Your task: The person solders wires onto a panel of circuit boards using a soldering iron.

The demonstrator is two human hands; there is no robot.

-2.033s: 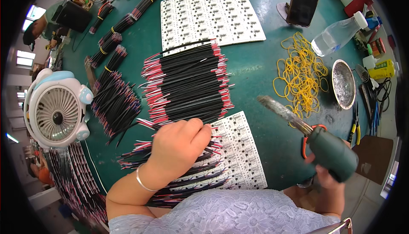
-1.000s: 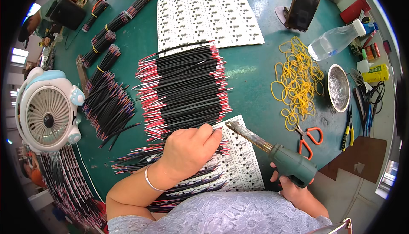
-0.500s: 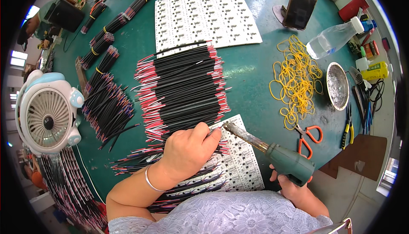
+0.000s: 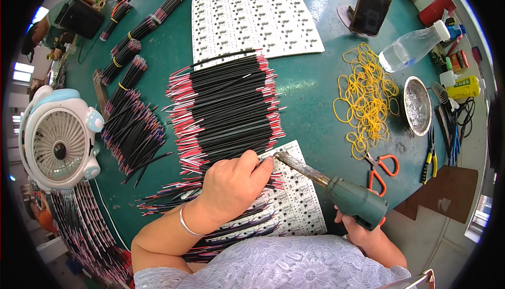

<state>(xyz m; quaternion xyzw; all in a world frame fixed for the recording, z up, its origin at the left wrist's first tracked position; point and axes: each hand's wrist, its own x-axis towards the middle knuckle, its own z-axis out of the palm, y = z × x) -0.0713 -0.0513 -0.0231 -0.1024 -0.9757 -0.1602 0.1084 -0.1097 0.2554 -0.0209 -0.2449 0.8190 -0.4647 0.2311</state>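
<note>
My right hand is wrapped round the handle of a green pistol-shaped soldering gun. Its long metal barrel points up and left, the tip close by my left fingertips. Thumb and forefinger of my left hand are pinched together at that tip; what they hold is hidden. Below lies a white circuit board sheet, with black-sleeved wires across its left part. Just beyond my left hand is a wide row of black wires with red and white ends.
Another board sheet lies at the back. Leftward are a fan, a loose wire pile and banded wire bundles. Rightward are yellow rubber bands, a metal bowl, orange-handled scissors, pliers, a bottle and a phone.
</note>
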